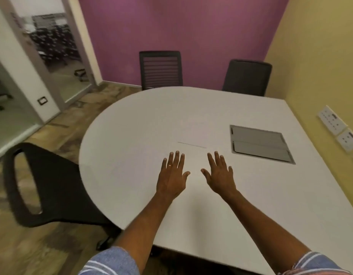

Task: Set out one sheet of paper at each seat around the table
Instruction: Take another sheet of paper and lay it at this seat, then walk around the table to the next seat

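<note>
My left hand (173,174) and my right hand (220,171) are stretched out over the white table (132,135), palms down, fingers spread, holding nothing. Just beyond the fingertips a thin dark line marks the near edge of what looks like white paper (192,133) lying flat on the table; its other edges blend into the tabletop. Three black chairs stand around the table: one at the near left (52,185), one at the far side (160,69) and one at the far right (247,77).
A grey hatch panel (260,142) is set into the tabletop to the right of my hands. The yellow wall with sockets (332,123) runs along the table's right side. A purple wall is behind the far chairs. A glass door is at the left.
</note>
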Tool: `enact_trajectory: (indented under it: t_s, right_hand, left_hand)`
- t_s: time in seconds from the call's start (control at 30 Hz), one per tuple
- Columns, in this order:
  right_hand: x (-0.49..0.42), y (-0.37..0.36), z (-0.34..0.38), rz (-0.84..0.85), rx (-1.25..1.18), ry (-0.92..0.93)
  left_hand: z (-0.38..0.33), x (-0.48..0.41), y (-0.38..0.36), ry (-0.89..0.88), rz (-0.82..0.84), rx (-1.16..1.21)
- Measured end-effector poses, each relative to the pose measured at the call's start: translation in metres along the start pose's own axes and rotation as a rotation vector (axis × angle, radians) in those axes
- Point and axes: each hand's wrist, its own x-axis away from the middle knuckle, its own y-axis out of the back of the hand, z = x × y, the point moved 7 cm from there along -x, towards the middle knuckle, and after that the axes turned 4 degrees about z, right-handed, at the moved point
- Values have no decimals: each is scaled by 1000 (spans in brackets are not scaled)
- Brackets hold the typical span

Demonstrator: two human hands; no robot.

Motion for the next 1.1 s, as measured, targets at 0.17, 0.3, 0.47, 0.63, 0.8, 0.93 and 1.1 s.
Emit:
enact_trajectory:
  t_s: [0.17, 0.3, 0.47, 0.63, 0.8, 0.93, 1.1]
  right_hand:
    - [-13, 13, 77, 18, -9, 163]
    - [-13, 11, 137, 30, 6, 303]
    - [-2, 5, 199, 62, 26, 409]
    - [6, 2, 265, 70, 64, 509]
    - [16, 4, 372, 41, 54, 600]
    - [18, 10, 433, 24, 51, 630]
    - [26, 1, 530, -14, 21, 683]
  left_hand:
    - [59, 25, 28, 167, -41, -2]
    - [105, 63, 52, 301, -90, -46]
    - [155, 98, 75, 418, -102, -94]
    - [200, 132, 96, 489, -148, -85]
    - [277, 173, 126, 567, -151, -83]
    - [318, 192, 152, 574, -196, -107]
    - [402, 228, 180, 615, -181, -110]
